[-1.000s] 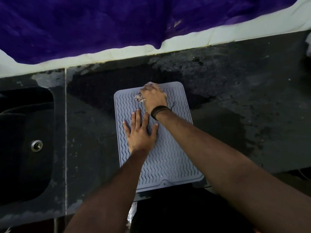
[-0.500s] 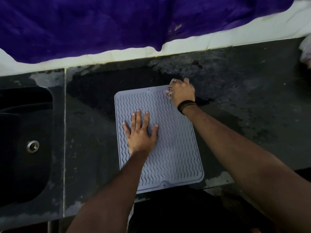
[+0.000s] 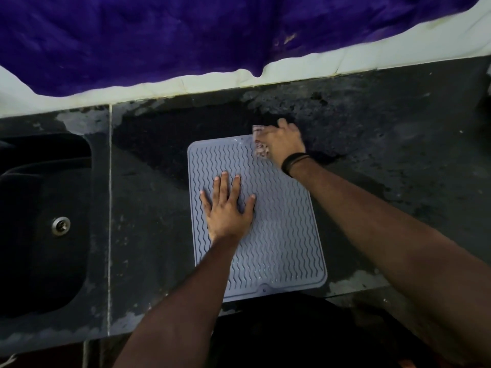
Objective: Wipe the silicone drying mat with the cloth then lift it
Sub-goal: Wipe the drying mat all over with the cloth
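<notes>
While the grey silicone drying mat [image 3: 279,221] lies flat on the dark tabletop [image 3: 398,168], its long axis runs from near to far, and its near edge hangs just past the tabletop's near rim. No writing can be read on it. The left hand [image 3: 228,205] presses flat on the mat's left half, fingers spread. The right hand [image 3: 283,143] clutches the cloth [image 3: 259,144] at the far right corner; most of the cloth is hidden under it. A sink [image 3: 39,221] sits at left.

no readable text, labels, brands or numbers appear on anything here.
</notes>
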Tool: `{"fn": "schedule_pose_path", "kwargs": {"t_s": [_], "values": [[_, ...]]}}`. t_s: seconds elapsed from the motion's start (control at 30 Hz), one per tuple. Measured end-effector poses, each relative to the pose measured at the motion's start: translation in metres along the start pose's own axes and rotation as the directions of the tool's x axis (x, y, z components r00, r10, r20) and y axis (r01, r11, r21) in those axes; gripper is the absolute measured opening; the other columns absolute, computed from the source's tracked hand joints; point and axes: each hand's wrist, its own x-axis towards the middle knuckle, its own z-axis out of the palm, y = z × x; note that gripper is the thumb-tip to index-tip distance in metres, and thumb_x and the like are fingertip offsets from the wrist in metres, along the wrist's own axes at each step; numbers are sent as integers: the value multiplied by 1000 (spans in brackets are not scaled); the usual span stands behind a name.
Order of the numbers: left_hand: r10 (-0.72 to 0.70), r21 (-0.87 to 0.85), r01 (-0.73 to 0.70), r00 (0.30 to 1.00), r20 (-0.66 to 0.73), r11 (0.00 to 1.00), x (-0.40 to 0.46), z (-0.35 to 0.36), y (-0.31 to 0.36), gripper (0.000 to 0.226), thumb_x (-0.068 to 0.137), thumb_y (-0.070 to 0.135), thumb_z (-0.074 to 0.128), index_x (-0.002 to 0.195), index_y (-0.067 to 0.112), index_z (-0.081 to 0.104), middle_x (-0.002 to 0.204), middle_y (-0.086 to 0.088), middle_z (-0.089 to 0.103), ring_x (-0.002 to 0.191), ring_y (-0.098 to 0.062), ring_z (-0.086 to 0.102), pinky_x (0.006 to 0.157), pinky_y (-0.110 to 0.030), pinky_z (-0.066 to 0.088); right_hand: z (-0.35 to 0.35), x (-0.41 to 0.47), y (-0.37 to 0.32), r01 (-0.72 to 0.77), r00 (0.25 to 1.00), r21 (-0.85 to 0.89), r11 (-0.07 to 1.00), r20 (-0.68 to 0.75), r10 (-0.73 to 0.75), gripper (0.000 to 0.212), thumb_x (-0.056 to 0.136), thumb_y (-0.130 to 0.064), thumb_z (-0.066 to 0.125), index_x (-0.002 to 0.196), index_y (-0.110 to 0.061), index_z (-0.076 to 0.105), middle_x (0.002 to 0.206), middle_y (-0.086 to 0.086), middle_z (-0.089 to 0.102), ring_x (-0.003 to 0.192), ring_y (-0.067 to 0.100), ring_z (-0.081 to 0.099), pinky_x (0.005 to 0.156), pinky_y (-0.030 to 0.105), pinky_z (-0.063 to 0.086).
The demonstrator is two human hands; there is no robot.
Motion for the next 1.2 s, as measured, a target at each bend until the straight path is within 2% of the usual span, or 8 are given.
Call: {"fn": "schedule_pose_path", "kwargs": {"t_s": [0.1, 0.27, 0.4, 0.47, 0.6, 0.9, 1.1, 1.2], "values": [[4, 1, -4, 1000, -7, 1000, -1, 1, -1, 73, 100, 73, 17, 163, 37, 12, 173, 4, 2, 159, -14, -9, 125, -51, -13, 8, -14, 45, -133, 991, -23, 991, 32, 133, 44, 85, -23, 63, 129, -22, 57, 130, 6, 59, 118, 32, 43, 93, 43, 40], [18, 5, -18, 1000, -22, 1000, -1, -1, 0, 74, 99, 73, 17, 163, 34, 19, 173, 1, 8, 159, -17, -3, 125, -51, -11, 14, -17, 74, -398, 917, 55, 916, 8, 398, 31, 88, -15, 54, 118, -11, 62, 116, 14, 63, 116, 35, 46, 86, 43, 47], [-4, 7, 3, 1000, 23, 1000, 0, -1, 2, 74, 100, 73, 16, 163, 35, 16, 173, 3, 3, 159, -15, -9, 125, -52, -12, 4, -7, 28, -198, 958, 279, 940, -146, 245, 44, 84, -15, 59, 128, -20, 57, 131, 4, 59, 115, 33, 46, 86, 41, 46], [-5, 6, 4, 999, 32, 1000, -1, -2, 2, 74, 100, 73, 17, 163, 35, 15, 173, 4, 2, 158, -15, -10, 125, -52, -12, 11, -8, -6, -120, 985, 284, 951, -83, 149, 50, 86, -11, 54, 135, -20, 50, 140, 3, 51, 119, 32, 43, 92, 40, 45], [-14, 12, 14, 999, 37, 1000, -1, -1, 3, 74, 101, 72, 19, 164, 33, 17, 173, 4, 2, 159, -15, -9, 126, -54, -9, 30, -27, -26, -125, 990, 291, 948, -18, 137, 47, 94, -12, 45, 140, -18, 47, 147, 0, 42, 137, 27, 29, 104, 40, 37], [-5, 13, 5, 999, 35, 1000, -1, -1, 0, 73, 101, 71, 19, 164, 34, 13, 173, 3, -1, 158, -15, -11, 126, -54, -10, 38, -129, -29, -73, 996, 228, 971, 66, 59, 53, 88, -19, 56, 140, -20, 45, 146, 0, 43, 132, 26, 35, 106, 42, 36], [-8, 16, 8, 999, 47, 1000, -1, -4, 3, 73, 101, 69, 19, 164, 32, 14, 173, 3, -1, 158, -16, -11, 125, -54, -12, 3, -71, -24, -83, 988, 299, 951, -98, 117, 45, 87, -18, 51, 132, -22, 52, 139, -3, 52, 121, 27, 46, 96, 45, 44], [-18, 16, 17, 998, 66, 1000, 0, -5, 3, 73, 101, 69, 19, 164, 32, 14, 173, 3, -1, 158, -15, -12, 125, -53, -12, -6, -34, -34, -101, 990, 304, 947, -62, 125, 53, 88, -8, 49, 139, -20, 45, 145, 0, 44, 123, 29, 42, 96, 43, 45]]}}
